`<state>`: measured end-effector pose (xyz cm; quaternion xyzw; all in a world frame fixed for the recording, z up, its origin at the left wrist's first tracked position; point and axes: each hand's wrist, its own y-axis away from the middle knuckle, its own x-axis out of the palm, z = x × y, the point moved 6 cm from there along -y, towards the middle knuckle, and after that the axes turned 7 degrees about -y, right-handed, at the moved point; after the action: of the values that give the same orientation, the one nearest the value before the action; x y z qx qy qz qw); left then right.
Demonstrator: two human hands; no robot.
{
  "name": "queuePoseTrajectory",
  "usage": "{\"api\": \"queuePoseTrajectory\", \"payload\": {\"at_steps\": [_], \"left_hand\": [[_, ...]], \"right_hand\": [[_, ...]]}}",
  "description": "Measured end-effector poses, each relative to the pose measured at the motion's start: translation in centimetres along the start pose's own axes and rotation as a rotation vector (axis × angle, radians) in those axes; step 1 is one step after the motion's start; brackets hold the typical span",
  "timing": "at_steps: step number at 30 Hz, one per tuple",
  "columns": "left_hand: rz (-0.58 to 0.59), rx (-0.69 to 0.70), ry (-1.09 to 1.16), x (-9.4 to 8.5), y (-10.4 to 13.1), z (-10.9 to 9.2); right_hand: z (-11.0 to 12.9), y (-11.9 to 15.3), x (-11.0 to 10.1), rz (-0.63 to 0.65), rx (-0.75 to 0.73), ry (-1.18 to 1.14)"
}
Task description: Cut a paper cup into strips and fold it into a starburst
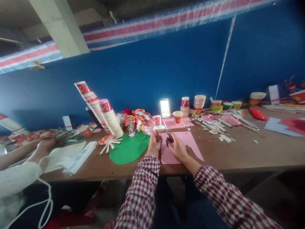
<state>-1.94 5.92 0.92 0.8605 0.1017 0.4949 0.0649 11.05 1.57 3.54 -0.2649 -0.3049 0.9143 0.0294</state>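
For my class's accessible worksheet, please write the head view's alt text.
A right hand holds scissors beside a paper cup, seemingly in the left hand, over a table with pink paper, a green sheet and stacked cups.

No txt/nos. legible, incl. on stacked cups.

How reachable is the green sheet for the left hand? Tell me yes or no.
Probably yes: the left hand is close beside the green sheet with nothing visible between, though it may be holding a paper cup.

Blue partition w/ striped tarp along top, conc. pillar behind, pwr strip at L.
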Motion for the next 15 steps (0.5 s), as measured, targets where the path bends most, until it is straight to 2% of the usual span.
{"api": "queuePoseTrajectory", "payload": {"at_steps": [15], "left_hand": [[0.016, -0.008, -0.036, -0.21, -0.27, 0.31]], "right_hand": [[-0.22, 0.1, 0.12, 0.002, -0.022, 0.029]]}}
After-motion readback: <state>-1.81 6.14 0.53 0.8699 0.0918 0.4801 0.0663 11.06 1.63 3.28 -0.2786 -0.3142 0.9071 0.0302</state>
